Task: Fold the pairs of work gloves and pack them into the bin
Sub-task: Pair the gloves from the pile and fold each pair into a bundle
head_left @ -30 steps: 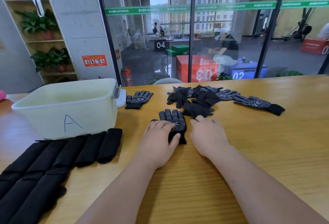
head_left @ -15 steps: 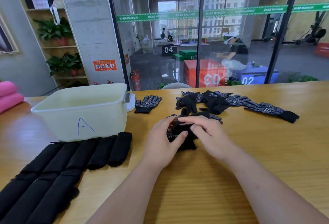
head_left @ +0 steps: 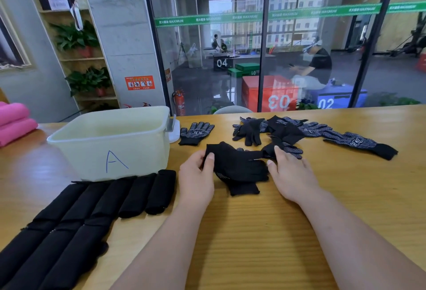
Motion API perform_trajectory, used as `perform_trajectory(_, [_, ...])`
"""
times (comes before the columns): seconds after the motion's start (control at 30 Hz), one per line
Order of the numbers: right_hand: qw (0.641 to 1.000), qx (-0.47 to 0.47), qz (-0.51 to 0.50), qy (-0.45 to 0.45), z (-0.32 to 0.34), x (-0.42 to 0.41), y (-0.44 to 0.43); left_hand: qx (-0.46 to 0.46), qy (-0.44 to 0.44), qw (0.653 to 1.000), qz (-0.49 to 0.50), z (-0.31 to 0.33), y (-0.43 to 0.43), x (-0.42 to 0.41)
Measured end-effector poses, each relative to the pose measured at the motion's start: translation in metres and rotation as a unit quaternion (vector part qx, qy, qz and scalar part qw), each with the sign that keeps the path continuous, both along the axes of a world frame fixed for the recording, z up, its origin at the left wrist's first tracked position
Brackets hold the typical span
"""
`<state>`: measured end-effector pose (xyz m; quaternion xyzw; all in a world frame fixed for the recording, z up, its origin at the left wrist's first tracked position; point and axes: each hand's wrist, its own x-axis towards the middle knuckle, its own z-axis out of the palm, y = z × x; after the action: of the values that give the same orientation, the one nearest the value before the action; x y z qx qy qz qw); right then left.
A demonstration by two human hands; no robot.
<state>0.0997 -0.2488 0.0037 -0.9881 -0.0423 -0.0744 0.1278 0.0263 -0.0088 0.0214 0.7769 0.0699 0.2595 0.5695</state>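
Left hand: pinches left end of glove pair, thumb on top.
Right hand: at the right end; pinching or merely pressing, cannot tell.
Glove pair: between both hands, long axis left-right.
Bin: beyond, left; left hand nearer.

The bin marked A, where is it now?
In the head view the bin stands at the left of the table, behind a row of black rolls and beside a lone glove.

Head camera looks forward and down over the table.
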Motion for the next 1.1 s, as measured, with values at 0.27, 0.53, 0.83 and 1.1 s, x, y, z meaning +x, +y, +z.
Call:
perform_trajectory(0.27, [0.964,0.078,0.203,-0.155,0.015,-0.042,0.026,-0.236,-0.081,0.967,-0.050,0.018,0.013,-0.003])
perform_trajectory(0.53, [0.973,0.009,0.218,-0.078,0.005,-0.043,0.035,0.261,-0.085,0.960,-0.052,0.011,0.036,-0.014])
perform_trajectory(0.83, [0.981,-0.022,0.159,-0.106,0.002,-0.039,0.026,0.402,0.099,0.904,-0.102,0.006,0.021,-0.018])
perform_trajectory(1.1, [0.978,0.037,0.185,-0.093,0.010,-0.056,0.021,0.441,0.077,0.889,-0.097,-0.005,0.023,-0.015])
